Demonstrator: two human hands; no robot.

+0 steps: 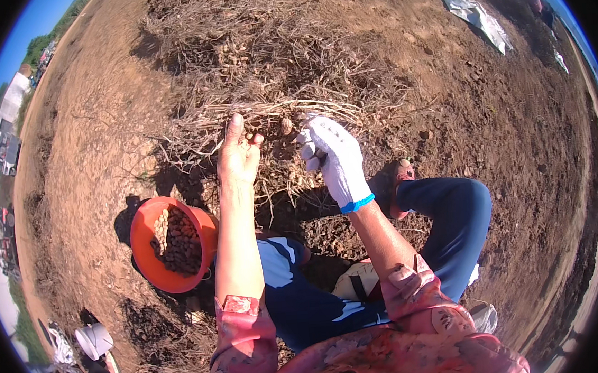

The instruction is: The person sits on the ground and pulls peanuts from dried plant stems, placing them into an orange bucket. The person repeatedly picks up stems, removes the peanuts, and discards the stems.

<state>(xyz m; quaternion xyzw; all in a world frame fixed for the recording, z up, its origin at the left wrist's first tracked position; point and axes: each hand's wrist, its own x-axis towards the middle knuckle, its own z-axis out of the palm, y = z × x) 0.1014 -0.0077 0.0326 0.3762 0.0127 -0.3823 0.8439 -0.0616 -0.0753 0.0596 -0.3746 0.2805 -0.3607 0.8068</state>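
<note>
A bundle of dry peanut plant stems (283,106) lies crosswise just beyond both hands, with a peanut pod (286,125) hanging between them. My bare left hand (241,151) touches the bundle's left part, thumb up and fingers curled; whether it grips the stems is unclear. My right hand (330,150), in a white knitted glove with a blue cuff, is at the bundle's right part with curled fingers, its grip hidden. Under and beyond them spreads a heap of dried peanut plants (268,48). An orange bucket (139,244) partly filled with peanuts (178,241) stands left of my left forearm.
My bent leg in blue trousers (451,212) is at the right. A white bucket (94,341) lies at the lower left, near a person partly in view. A pale sheet (471,13) lies on the bare soil at the upper right. Vehicles and buildings stand at the far left.
</note>
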